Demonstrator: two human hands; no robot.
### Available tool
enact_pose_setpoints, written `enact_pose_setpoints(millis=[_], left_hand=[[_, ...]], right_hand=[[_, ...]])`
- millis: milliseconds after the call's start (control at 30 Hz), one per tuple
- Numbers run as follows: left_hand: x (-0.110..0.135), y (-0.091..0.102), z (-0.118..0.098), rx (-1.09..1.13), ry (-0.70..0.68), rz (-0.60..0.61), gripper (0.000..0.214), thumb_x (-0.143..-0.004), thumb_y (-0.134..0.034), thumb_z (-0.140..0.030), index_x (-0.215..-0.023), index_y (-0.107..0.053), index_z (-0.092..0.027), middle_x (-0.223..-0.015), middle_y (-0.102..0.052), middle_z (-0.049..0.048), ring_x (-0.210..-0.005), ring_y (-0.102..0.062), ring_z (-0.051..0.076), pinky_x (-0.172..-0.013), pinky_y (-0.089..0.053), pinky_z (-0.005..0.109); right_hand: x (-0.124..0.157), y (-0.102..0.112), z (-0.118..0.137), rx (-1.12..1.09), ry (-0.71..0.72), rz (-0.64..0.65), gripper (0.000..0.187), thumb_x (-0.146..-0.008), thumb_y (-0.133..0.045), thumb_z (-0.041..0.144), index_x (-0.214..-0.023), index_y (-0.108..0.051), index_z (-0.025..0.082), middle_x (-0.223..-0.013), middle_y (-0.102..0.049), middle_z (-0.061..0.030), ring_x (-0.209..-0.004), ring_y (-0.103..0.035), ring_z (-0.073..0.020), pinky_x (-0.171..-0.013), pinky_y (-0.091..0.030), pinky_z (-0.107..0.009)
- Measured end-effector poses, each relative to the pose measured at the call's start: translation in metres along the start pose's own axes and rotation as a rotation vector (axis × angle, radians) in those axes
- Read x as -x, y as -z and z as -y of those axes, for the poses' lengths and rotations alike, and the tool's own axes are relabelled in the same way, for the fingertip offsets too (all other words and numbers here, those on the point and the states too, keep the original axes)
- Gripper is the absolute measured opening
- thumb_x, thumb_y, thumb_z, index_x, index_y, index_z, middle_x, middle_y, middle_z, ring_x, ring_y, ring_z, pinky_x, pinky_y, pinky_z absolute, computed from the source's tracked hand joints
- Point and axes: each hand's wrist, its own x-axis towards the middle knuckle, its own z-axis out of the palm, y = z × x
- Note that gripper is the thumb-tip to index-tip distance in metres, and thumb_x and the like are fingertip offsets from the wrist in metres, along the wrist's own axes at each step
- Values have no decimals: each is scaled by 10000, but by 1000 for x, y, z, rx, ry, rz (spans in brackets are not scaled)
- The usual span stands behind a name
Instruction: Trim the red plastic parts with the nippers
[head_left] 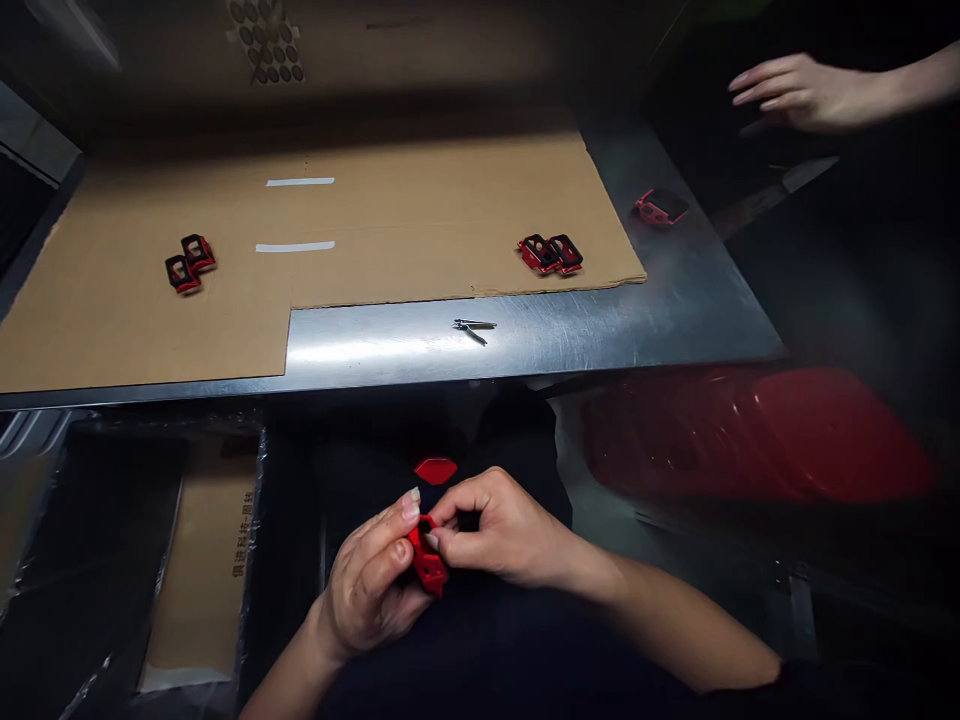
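My left hand [367, 580] and my right hand [495, 530] meet low in the view, both gripping a red-and-black plastic frame part [430, 566]. The right fingertips pinch its upper end, and the left fingers wrap its side. Just above my hands, a flat red hexagonal piece [436, 470] lies on dark fabric, touching neither hand. Farther off on the steel table, several similar red-and-black parts sit in pairs on the cardboard sheet [420, 220], and one more [661, 207] lies on bare steel.
A small metal tool [475, 325] lies on the steel table edge. Another person's hand [806, 92] reaches in at the top right. A large red blurred object [757, 435] sits to the right, and a dark box holding cardboard [199, 570] sits lower left.
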Motion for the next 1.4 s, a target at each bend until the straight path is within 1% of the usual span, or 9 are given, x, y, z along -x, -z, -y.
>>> enact_pose_setpoints(millis=[100,233,400,500,633,933,1033,1200,1400], left_hand=[[0,1,-1,-11,-29,21,797,-810,-747,-49,-1496,-358,-165,-1467,-548,152,-1326,-582,275,-1008,-600,423],[2,0,-4,-14,-7,18,866,-782,-764,-34,-1518,-324,-153,-1534,-477,134,-1370,-539,242,-1063,-563,385],[4,-1,-5,-50,9,-8,837,-787,-782,-83,-1502,-359,-179,-1470,-554,137,-1283,-621,259,-970,-623,379],[2,-1,-4,-68,3,6,806,-804,-776,-107,-1493,-371,-213,-1445,-584,126,-1235,-657,267,-928,-644,399],[1,0,-3,-63,-4,20,801,-810,-768,-97,-1495,-368,-205,-1460,-569,129,-1249,-647,266,-951,-632,399],[4,-2,-2,-59,20,-1,821,-800,-781,-114,-1503,-365,-191,-1463,-565,130,-1246,-649,261,-949,-634,371],[3,-1,-1,-56,9,12,816,-804,-775,-105,-1503,-365,-202,-1471,-560,129,-1234,-658,264,-941,-638,391],[3,0,-2,-65,12,11,800,-788,-795,-109,-1475,-403,-229,-1464,-569,131,-1202,-677,277,-902,-655,389],[3,-1,-4,-49,1,13,863,-771,-803,-100,-1508,-359,-170,-1491,-537,139,-1277,-625,262,-976,-619,362]], right_hand=[[0,-3,2,0,-30,-37,166,-785,-686,270,-765,-769,128,-652,-694,-12,-589,-612,-114,-543,-447,-188],[3,-1,4,-11,-24,5,170,-808,-662,258,-807,-781,137,-655,-695,-3,-581,-598,-103,-533,-425,-182],[7,5,2,-75,-27,80,191,-831,-648,261,-872,-795,147,-678,-714,-2,-584,-609,-101,-535,-419,-181],[5,3,2,-41,-55,33,157,-795,-662,232,-826,-786,141,-706,-739,-13,-629,-656,-125,-568,-460,-185],[4,0,4,20,-67,-20,128,-761,-665,205,-790,-774,142,-709,-748,-17,-649,-681,-145,-560,-469,-189],[5,10,3,-76,-59,96,216,-825,-665,304,-890,-798,146,-721,-745,-19,-621,-659,-126,-554,-456,-190],[3,7,3,-50,-67,63,175,-798,-670,262,-839,-786,139,-728,-753,-26,-650,-680,-140,-578,-481,-195],[1,0,6,26,-92,-15,111,-745,-667,198,-761,-761,142,-696,-746,-18,-637,-683,-148,-541,-470,-187],[5,7,6,-22,-83,77,168,-788,-646,214,-845,-789,148,-718,-751,-18,-635,-671,-136,-547,-458,-186]])
